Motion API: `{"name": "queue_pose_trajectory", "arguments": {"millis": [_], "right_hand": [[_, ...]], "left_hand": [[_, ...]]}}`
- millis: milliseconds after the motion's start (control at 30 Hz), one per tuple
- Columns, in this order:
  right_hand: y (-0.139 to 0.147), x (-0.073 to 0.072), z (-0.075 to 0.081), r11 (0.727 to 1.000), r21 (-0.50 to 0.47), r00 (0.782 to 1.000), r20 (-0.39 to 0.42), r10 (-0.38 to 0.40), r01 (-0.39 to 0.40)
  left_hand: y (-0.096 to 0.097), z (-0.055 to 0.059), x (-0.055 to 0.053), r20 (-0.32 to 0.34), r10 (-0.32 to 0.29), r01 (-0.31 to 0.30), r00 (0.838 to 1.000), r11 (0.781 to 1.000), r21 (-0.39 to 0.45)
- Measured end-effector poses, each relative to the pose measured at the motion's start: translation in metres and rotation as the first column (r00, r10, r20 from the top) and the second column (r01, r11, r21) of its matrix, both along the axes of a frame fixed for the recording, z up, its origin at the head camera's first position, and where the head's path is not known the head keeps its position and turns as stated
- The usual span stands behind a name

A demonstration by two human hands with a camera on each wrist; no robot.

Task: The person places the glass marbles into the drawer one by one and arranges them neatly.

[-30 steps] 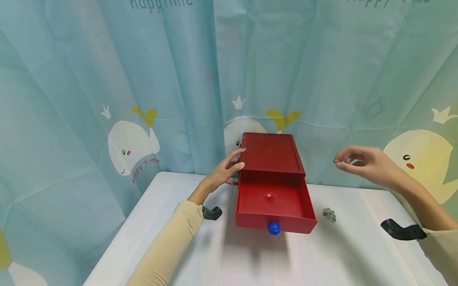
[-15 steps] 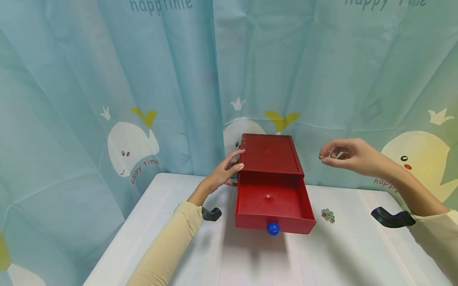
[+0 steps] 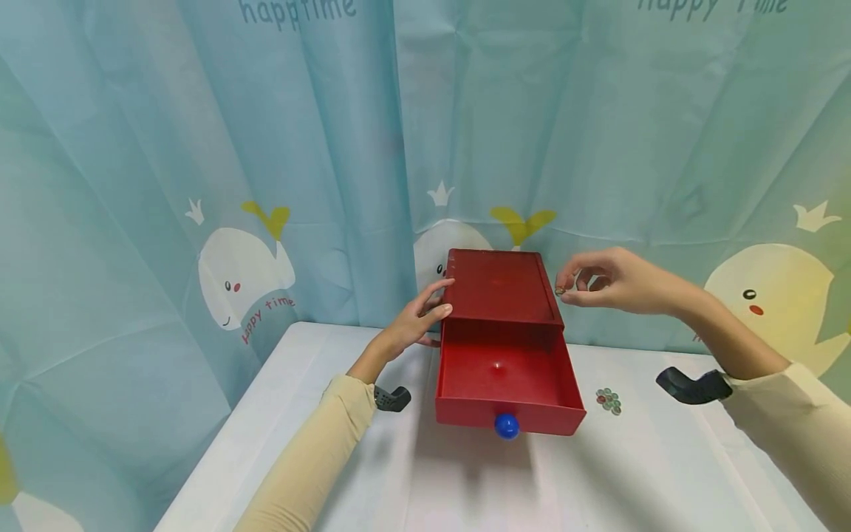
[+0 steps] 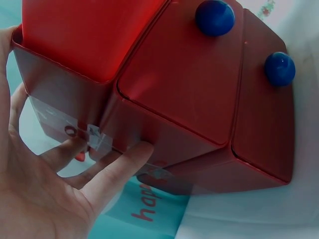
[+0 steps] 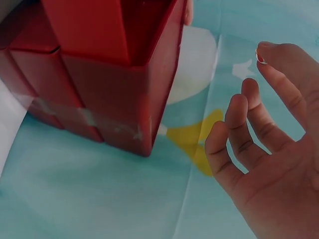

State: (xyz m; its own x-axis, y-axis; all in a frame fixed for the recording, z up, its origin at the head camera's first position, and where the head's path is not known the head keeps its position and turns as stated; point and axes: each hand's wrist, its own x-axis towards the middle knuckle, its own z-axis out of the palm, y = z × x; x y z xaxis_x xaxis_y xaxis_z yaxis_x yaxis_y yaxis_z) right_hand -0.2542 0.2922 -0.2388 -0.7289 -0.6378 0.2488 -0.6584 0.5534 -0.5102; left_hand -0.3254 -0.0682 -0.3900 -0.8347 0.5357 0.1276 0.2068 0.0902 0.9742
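A red drawer unit (image 3: 501,284) stands on the table, its top drawer (image 3: 512,369) pulled out, with a blue knob (image 3: 507,426) on the front. My left hand (image 3: 405,329) rests against the unit's left side, fingers spread; in the left wrist view its fingertips (image 4: 142,152) touch the side wall. To the right of the unit and above the table, my right hand (image 3: 612,281) pinches a small glass marble (image 3: 560,290) between thumb and index finger. Red and white show on that marble in the right wrist view, where the other fingers (image 5: 237,112) are loosely bent.
Several greenish glass marbles and a red one form a cluster (image 3: 608,400) on the white table (image 3: 638,458), right of the drawer. Two lower drawers (image 4: 184,69) with blue knobs are closed. A blue whale-print curtain (image 3: 319,148) hangs directly behind the unit.
My right hand has moved left and slightly up with the marble, from far right to beside the unit's top. The left hand and the drawer have stayed in place.
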Motion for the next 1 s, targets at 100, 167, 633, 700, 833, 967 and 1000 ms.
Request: {"name": "queue_pose_trajectory", "arguments": {"millis": [100, 167, 633, 700, 833, 967, 1000], "right_hand": [[-0.010, -0.004, 0.001, 0.999, 0.006, 0.999, 0.030, 0.036, -0.036], [-0.016, -0.006, 0.002, 0.998, 0.011, 0.997, 0.045, 0.056, -0.057], [-0.058, -0.020, 0.002, 0.992, 0.037, 0.989, 0.098, 0.114, -0.118], [-0.065, -0.022, 0.002, 0.991, 0.036, 0.987, 0.100, 0.125, -0.129], [-0.078, -0.024, 0.001, 0.988, 0.025, 0.985, 0.089, 0.151, -0.153], [-0.089, -0.027, -0.002, 0.984, 0.011, 0.981, 0.081, 0.174, -0.175], [-0.090, -0.028, -0.003, 0.984, 0.009, 0.981, 0.080, 0.178, -0.179]], "left_hand": [[0.000, 0.000, 0.000, 0.001, -0.002, 0.002, 1.000, 1.000, 0.000], [0.000, 0.000, 0.000, 0.003, 0.000, 0.000, 1.000, 1.000, -0.003], [0.001, 0.003, 0.002, 0.008, 0.010, -0.010, 1.000, 1.000, -0.010], [0.001, 0.003, 0.003, 0.008, 0.013, -0.013, 1.000, 1.000, -0.008], [0.001, 0.002, 0.003, 0.009, 0.023, -0.022, 1.000, 1.000, -0.013], [0.002, 0.002, 0.003, 0.008, 0.023, -0.023, 1.000, 1.000, -0.017], [0.002, 0.002, 0.003, 0.007, 0.022, -0.022, 1.000, 1.000, -0.017]]}}
